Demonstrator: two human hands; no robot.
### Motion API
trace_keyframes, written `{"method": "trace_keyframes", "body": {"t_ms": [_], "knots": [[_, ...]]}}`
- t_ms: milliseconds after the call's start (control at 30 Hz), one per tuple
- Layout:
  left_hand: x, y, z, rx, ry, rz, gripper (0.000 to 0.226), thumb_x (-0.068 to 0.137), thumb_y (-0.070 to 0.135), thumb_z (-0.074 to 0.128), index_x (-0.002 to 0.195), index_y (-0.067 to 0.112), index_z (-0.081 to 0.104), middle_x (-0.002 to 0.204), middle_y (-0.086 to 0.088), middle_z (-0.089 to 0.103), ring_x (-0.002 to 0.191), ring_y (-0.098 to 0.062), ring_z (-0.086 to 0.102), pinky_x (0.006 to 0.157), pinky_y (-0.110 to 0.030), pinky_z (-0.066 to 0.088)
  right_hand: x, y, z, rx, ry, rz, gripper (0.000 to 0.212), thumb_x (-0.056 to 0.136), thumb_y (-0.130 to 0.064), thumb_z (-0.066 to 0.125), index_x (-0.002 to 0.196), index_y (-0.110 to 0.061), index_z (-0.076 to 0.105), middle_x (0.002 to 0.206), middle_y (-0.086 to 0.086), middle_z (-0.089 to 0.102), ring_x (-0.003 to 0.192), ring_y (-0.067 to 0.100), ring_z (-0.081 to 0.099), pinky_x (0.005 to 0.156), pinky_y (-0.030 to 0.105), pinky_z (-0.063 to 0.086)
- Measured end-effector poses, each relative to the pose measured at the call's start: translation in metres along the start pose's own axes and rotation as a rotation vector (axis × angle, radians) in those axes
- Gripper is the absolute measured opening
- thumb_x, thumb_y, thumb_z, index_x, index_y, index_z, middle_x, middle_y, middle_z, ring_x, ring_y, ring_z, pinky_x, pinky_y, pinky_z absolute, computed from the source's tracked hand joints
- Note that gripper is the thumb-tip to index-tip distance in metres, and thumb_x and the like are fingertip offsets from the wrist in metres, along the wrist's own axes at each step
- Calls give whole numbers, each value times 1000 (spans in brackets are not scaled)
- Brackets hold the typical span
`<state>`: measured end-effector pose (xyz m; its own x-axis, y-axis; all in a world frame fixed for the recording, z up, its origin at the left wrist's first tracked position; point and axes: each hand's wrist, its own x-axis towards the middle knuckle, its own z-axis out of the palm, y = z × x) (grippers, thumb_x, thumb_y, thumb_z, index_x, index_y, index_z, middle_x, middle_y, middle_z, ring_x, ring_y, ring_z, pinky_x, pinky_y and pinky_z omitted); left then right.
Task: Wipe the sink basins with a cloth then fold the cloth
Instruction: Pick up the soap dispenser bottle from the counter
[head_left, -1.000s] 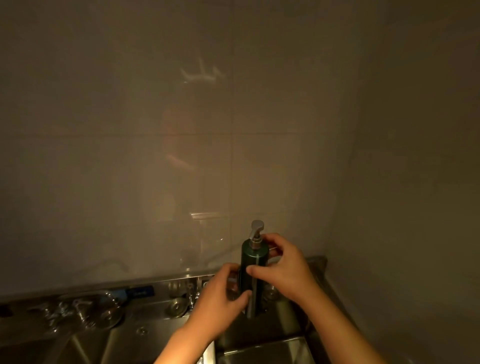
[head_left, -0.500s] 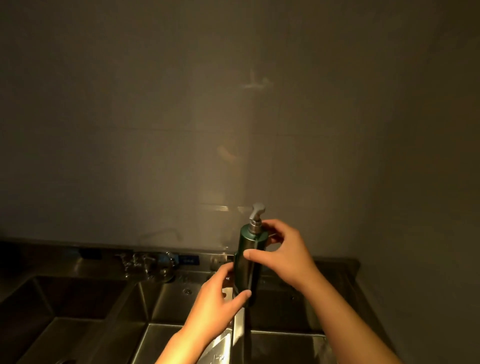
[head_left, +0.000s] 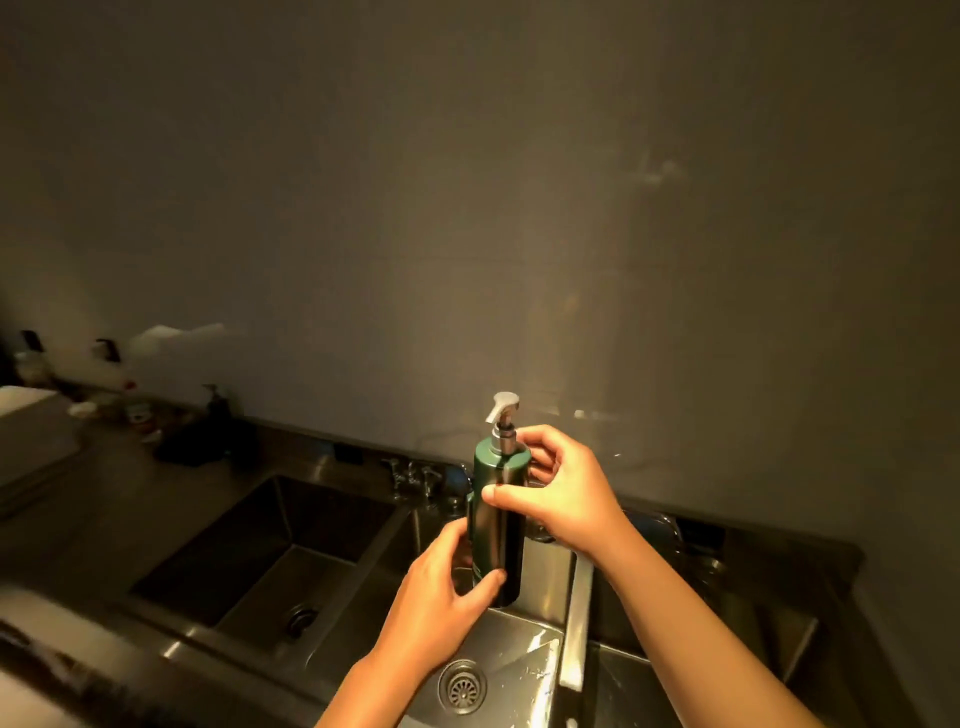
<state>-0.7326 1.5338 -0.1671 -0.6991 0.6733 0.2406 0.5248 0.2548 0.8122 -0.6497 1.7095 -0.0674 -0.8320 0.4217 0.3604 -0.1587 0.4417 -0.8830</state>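
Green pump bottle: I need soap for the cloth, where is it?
In the head view the green pump bottle is held upright in both hands, left hand low, right hand higher, above the middle sink basin.

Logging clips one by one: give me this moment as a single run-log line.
left hand: holds lower green pump bottle | right hand: holds its upper part | bottle: upright, above middle basin | cloth: not visible

Dimly lit commercial-style kitchen or scullery. A stainless-steel multi-basin sink with drain strainers is set in a steel counter; taps stand at 12 o'clock, bottles and containers line the wall at 10 o'clock.
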Motion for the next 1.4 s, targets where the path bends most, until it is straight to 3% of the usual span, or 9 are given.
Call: {"method": "trace_keyframes", "body": {"t_ms": [267,400,533,700,900,1067,1200,1300,1400], "knots": [[-22,-65,-104,42,117,-126,54,83,60,71,131,60,45,120,36,62,116,14,58,94,-19,49,44,-30,126,35,-169,-28,57,61,-35,94,111,-36,66,111,-19,73,106,0,69,90,21,55],[-23,-111,-175,4,156,-234,50,78,61,73,114,77,42,117,45,58,111,19,55,87,-16,45,75,-48,210,-4,-221,-73,59,61,-46,92,113,-40,64,109,-28,68,103,-9,65,80,12,52],[-23,-157,-247,-53,245,-268,54,74,56,77,112,79,46,116,40,63,114,14,60,92,-17,50,108,-68,294,-2,-248,-106,63,56,-51,92,113,-40,65,109,-22,71,102,-4,67,88,22,54],[-26,-200,-329,-102,338,-257,58,82,40,83,112,76,50,115,30,70,108,8,67,87,-14,54,142,-94,388,26,-273,-120,70,51,-53,92,114,-38,66,107,-15,71,99,1,67,84,29,57],[-31,-235,-418,-61,373,-248,51,87,46,80,113,75,46,112,50,57,104,19,60,76,-9,51,171,-124,477,110,-311,-120,70,50,-53,91,114,-36,67,103,-25,71,94,-8,66,70,10,48],[-25,-255,-469,10,380,-214,56,88,42,79,110,80,43,110,59,50,105,28,51,74,4,42,198,-136,528,157,-322,-133,69,52,-46,93,114,-33,67,101,-33,68,93,-12,65,67,2,47],[-11,-277,-491,23,379,-222,49,88,46,78,114,69,44,109,58,51,105,28,51,74,3,43,223,-130,554,159,-323,-131,66,52,-47,93,112,-35,68,102,-30,69,94,-10,66,68,5,49],[3,-297,-498,1,393,-239,48,88,45,78,114,68,45,108,45,60,106,26,53,77,-3,45,243,-120,571,168,-344,-119,67,51,-49,93,112,-36,67,104,-28,70,95,-6,67,73,12,52],[20,-313,-503,-2,393,-239,49,86,52,76,114,76,44,112,42,60,110,19,55,86,-14,47,264,-109,585,173,-355,-131,63,52,-49,92,108,-42,65,104,-33,68,96,-9,65,69,9,52]]}}
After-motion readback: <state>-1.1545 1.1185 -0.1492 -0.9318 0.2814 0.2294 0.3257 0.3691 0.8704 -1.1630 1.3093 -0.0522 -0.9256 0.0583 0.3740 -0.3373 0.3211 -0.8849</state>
